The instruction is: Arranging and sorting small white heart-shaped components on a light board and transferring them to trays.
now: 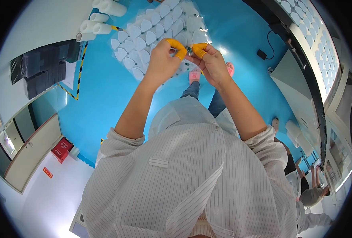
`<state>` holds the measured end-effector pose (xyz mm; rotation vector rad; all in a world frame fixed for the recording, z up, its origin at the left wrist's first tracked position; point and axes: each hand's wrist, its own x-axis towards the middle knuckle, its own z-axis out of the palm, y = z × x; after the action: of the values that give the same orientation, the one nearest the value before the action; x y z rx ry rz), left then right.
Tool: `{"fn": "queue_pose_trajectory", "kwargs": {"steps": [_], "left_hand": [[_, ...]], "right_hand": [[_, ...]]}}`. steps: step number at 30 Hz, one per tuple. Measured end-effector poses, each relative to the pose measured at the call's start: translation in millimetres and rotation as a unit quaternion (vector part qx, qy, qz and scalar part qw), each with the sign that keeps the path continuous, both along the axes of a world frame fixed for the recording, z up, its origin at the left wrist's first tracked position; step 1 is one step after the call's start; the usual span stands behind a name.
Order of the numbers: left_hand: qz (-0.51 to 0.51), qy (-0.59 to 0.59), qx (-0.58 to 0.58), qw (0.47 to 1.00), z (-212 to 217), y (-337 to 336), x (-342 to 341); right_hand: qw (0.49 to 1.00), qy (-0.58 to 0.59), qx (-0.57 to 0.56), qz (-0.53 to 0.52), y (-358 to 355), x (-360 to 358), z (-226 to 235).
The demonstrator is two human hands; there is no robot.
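Observation:
My left hand [164, 59] and my right hand [211, 61] meet ahead of me, with yellow covers on some fingers. Both are closed in a pinch, fingertips close together. Beyond and below them, a see-through plastic sheet [144, 59] carries rows of white, rounded teardrop-shaped pieces [151, 37] with small dark green spots beside them. The fingertips overlap the sheet's right part. A small dark green bit shows between the pinches, but what each hand grips is too small to make out.
White rolls [112, 8] and dark wrapped stacks [45, 65] stand at the left, near black-and-yellow floor tape [80, 73]. A lit panel with similar white pieces [309, 29] is at the far right. A black adapter [261, 54] hangs on its cord. Other people [313, 195] are at lower right.

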<state>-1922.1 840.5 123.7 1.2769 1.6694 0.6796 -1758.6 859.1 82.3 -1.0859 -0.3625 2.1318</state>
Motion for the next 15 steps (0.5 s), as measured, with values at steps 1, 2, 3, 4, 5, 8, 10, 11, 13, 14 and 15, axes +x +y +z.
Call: {"fn": "queue_pose_trajectory", "kwargs": {"steps": [1, 2, 3, 4, 5, 8, 10, 11, 13, 14, 15], "left_hand": [[0.029, -0.079, -0.033, 0.996, -1, 0, -5], [0.028, -0.08, -0.033, 0.996, -1, -1, -11], [0.037, -0.102, 0.009, 0.994, 0, 0, -19], [0.047, -0.122, 0.052, 0.99, 4, -1, -29], [0.063, -0.157, 0.078, 0.983, -2, -3, -47], [0.152, -0.223, 0.118, 0.956, 12, -7, -88], [0.212, -0.174, 0.152, 0.949, 21, -9, -132], [0.239, -0.139, 0.196, 0.941, 26, -8, -153], [0.305, -0.064, 0.252, 0.916, 47, 3, -189], [0.348, -0.013, 0.266, 0.899, 73, 7, -202], [0.317, 0.001, 0.318, 0.893, 93, 13, -207]], "right_hand": [[1.0, 0.006, 0.0, 0.002, -1, 1, -1], [1.0, 0.005, 0.0, 0.001, -2, 3, -2], [1.0, 0.0, -0.009, -0.001, -2, 4, -3], [1.0, -0.004, -0.018, -0.001, -3, 5, -2], [1.0, -0.004, -0.018, -0.001, -4, 6, -5], [0.996, -0.071, -0.052, -0.029, -15, 19, -29], [0.986, -0.149, -0.043, -0.065, -25, 29, -60], [0.986, -0.148, -0.042, -0.064, -28, 32, -72], [0.966, -0.235, -0.049, -0.092, -27, 36, -96], [0.969, -0.226, -0.047, -0.086, -24, 33, -103], [0.957, -0.27, -0.066, -0.087, -20, 32, -111]]}}
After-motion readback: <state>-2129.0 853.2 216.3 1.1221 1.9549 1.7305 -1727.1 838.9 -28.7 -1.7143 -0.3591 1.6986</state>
